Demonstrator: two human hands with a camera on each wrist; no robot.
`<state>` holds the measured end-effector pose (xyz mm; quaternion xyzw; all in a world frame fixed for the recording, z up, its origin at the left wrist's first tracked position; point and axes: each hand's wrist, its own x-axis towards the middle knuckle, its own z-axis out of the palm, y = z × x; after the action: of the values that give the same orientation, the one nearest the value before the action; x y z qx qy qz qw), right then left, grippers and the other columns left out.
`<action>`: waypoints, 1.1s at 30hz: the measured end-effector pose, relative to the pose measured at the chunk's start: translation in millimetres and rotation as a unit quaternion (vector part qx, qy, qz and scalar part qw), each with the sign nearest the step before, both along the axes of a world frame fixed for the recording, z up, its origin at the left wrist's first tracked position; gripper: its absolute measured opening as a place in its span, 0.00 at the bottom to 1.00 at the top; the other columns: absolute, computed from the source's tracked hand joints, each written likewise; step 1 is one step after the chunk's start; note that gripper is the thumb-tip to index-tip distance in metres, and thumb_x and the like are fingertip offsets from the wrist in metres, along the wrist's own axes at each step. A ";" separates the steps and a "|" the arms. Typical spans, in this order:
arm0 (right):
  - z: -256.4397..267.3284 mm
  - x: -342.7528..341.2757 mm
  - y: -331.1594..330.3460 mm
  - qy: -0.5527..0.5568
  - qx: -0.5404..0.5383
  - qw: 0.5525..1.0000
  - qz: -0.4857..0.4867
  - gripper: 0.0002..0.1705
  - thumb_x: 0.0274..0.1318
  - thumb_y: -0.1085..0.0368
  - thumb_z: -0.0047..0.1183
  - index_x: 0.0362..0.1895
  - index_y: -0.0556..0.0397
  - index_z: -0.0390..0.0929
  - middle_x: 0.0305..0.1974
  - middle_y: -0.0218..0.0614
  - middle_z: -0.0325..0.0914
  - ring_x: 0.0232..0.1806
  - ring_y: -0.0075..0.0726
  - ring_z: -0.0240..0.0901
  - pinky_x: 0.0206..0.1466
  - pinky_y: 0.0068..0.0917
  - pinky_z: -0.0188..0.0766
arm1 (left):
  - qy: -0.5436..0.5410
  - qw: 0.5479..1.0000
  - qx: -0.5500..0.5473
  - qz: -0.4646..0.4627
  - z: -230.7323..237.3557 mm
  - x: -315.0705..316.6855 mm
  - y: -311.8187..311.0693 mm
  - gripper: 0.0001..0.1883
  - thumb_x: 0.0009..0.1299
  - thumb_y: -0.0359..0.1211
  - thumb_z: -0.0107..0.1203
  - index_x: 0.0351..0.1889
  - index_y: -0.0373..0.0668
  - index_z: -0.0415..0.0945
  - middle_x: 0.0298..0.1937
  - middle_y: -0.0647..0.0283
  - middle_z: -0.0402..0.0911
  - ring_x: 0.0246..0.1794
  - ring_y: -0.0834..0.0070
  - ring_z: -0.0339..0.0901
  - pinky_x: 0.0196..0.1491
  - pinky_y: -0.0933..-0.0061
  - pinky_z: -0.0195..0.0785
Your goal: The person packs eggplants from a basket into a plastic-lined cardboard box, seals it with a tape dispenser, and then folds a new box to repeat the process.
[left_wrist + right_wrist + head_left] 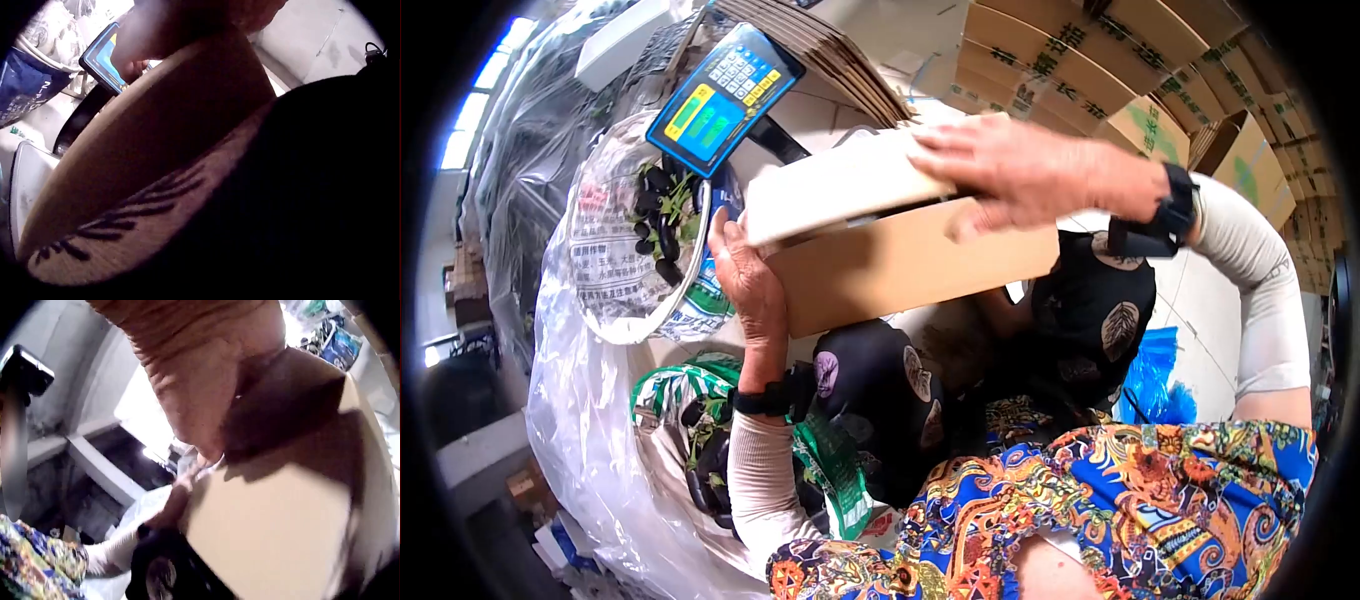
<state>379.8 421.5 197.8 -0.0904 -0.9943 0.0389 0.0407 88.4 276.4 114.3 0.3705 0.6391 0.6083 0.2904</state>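
A cardboard box (920, 262) with a pale top flap (850, 180) sits tilted above the person's knees, a narrow dark gap under the flap. The left hand (750, 285) holds the box's left end, its thumb and fingers at the corner. Over the right part of the top lies the right hand (1030, 175), fingers extended across the flap and thumb down on the front side. In the right wrist view the right hand (206, 381) rests against the box (269, 531). The left wrist view shows the box's dark side (156, 131) close up.
A scale display (725, 100) stands behind the box. At the left are a lined basket (635, 325) with eggplants (665, 235) and a green-white bag (845, 475) of more eggplants. Flattened cartons (830, 50) lean behind; printed cartons (1040, 65) are stacked at the back right. A blue bag (1155, 375) lies right.
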 end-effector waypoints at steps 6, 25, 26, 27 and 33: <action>-5.0 -3.0 8.9 -0.102 -0.058 0.993 -0.001 0.53 0.49 0.25 0.48 0.72 0.41 0.58 0.73 0.52 0.50 0.75 0.57 0.42 0.72 0.56 0.45 | -0.038 0.997 0.023 -0.061 20.6 -6.2 18.9 0.26 0.81 0.42 0.34 0.67 0.31 0.60 0.68 0.44 0.65 0.63 0.62 0.67 0.66 0.67 0.58; -38.9 52.1 40.8 0.074 -0.441 0.872 -0.197 0.72 0.37 0.56 0.76 0.77 0.43 0.32 0.68 0.50 0.54 0.68 0.50 0.58 0.64 0.45 0.68 | 0.369 0.916 -0.036 -0.151 6.2 -8.3 39.8 0.25 0.77 0.42 0.42 0.65 0.32 0.63 0.64 0.46 0.64 0.66 0.55 0.61 0.70 0.61 0.50; -42.1 54.4 40.6 0.083 -0.450 0.867 -0.198 0.73 0.36 0.55 0.76 0.77 0.45 0.32 0.68 0.51 0.53 0.69 0.51 0.56 0.66 0.45 0.65 | 0.370 0.915 -0.031 -0.158 6.4 -8.7 39.5 0.26 0.78 0.42 0.41 0.65 0.32 0.63 0.65 0.47 0.64 0.67 0.56 0.60 0.70 0.61 0.50; -44.0 55.9 40.0 0.092 -0.460 0.861 -0.199 0.74 0.35 0.54 0.76 0.77 0.46 0.31 0.67 0.53 0.53 0.70 0.52 0.54 0.68 0.45 0.62 | 0.372 0.913 -0.028 -0.165 5.9 -9.2 39.7 0.26 0.78 0.42 0.40 0.66 0.32 0.62 0.65 0.48 0.63 0.67 0.57 0.60 0.70 0.62 0.49; -49.9 50.7 39.5 0.075 -0.343 0.920 -0.177 0.75 0.30 0.38 0.74 0.75 0.54 0.40 0.67 0.54 0.52 0.72 0.55 0.47 0.75 0.44 0.49 | 0.037 0.976 -0.068 -0.202 13.0 -3.3 40.0 0.29 0.81 0.47 0.31 0.70 0.35 0.57 0.69 0.54 0.61 0.70 0.65 0.58 0.71 0.66 0.49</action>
<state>430.5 460.9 147.9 -0.2699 -0.8820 0.3761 0.0881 85.1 316.3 127.3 0.4935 0.6011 0.4785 0.4077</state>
